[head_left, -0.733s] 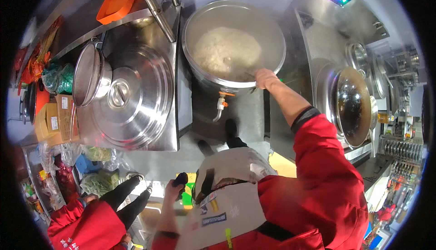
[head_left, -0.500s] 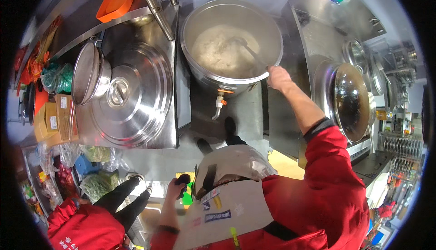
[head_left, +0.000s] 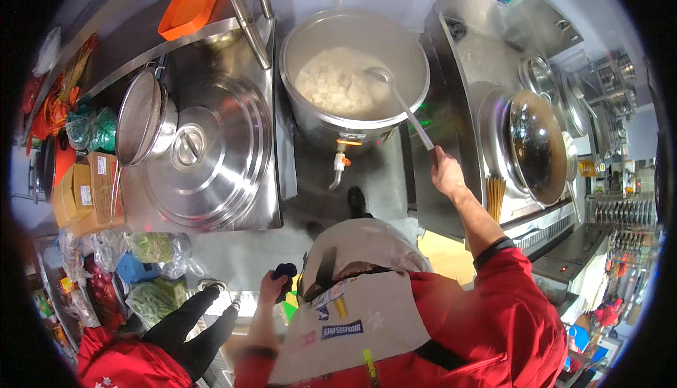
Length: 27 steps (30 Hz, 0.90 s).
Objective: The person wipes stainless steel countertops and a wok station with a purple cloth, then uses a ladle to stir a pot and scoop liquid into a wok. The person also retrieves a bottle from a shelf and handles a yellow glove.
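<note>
My right hand [head_left: 446, 171] is closed round the end of a long-handled ladle [head_left: 403, 104]. The ladle slants down to the left across the rim of a tall steel stockpot [head_left: 289, 93], its bowl just above the steaming, pale, lumpy contents [head_left: 333, 81]. An orange-handled tap [head_left: 340, 160] sticks out low on the pot's near side. Down by my apron, my left hand [head_left: 269, 291] grips a bunched dark cloth [head_left: 284, 275], well apart from the pot.
Left of the pot, a steel counter carries a big round lid [head_left: 226, 148] and a strainer [head_left: 139, 116]. On the right stands a stove with a large wok [head_left: 539, 148] and a bundle of sticks [head_left: 495, 200]. A co-worker in red [head_left: 134, 360] is at lower left.
My right hand has drawn back toward me, away from the pot's rim. The ladle's bowl has come up out of the contents and now shows. The left hand still grips the cloth.
</note>
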Motion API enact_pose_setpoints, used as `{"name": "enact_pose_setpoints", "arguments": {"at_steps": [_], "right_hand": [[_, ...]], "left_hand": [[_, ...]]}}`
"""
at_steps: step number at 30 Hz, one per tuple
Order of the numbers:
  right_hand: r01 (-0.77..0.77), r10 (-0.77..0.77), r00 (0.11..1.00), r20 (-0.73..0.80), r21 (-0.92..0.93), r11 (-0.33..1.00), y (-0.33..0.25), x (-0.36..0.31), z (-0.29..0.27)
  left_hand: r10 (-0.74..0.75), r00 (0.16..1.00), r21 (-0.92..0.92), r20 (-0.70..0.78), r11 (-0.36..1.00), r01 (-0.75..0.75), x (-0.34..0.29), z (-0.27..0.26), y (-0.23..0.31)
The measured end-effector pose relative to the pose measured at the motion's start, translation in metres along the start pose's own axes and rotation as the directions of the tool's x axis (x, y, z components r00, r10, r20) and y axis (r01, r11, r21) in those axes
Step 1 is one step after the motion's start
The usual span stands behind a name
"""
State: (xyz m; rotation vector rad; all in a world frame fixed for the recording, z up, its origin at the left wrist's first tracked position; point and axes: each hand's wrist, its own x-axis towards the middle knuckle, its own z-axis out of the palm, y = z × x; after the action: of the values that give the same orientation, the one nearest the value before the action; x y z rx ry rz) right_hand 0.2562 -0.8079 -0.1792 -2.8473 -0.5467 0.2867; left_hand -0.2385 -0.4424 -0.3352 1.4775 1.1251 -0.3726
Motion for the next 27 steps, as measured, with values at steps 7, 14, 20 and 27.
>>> {"name": "enact_pose_setpoints", "arguments": {"at_steps": [7,14,20,27], "right_hand": [[-0.019,0.019,0.998,-0.053,0.008,1.000,-0.023,-0.026,0.009],[-0.061,0.064,0.997,-0.034,0.075,0.995,-0.022,-0.041,0.028],[-0.142,0.133,0.989,0.059,0.586,0.798,-0.035,-0.020,0.021],[-0.237,-0.059,0.967,0.247,0.795,-0.559,0.021,-0.088,-0.069]], "left_hand": [[0.003,0.984,0.136,0.180,0.990,-0.028,-0.010,-0.021,0.043],[0.080,0.972,0.254,0.221,0.958,-0.136,-0.005,-0.010,0.043],[0.194,0.936,0.267,0.293,0.924,-0.275,-0.028,0.044,0.097],[0.105,0.904,0.431,0.415,0.852,-0.297,-0.060,0.145,0.141]]}}
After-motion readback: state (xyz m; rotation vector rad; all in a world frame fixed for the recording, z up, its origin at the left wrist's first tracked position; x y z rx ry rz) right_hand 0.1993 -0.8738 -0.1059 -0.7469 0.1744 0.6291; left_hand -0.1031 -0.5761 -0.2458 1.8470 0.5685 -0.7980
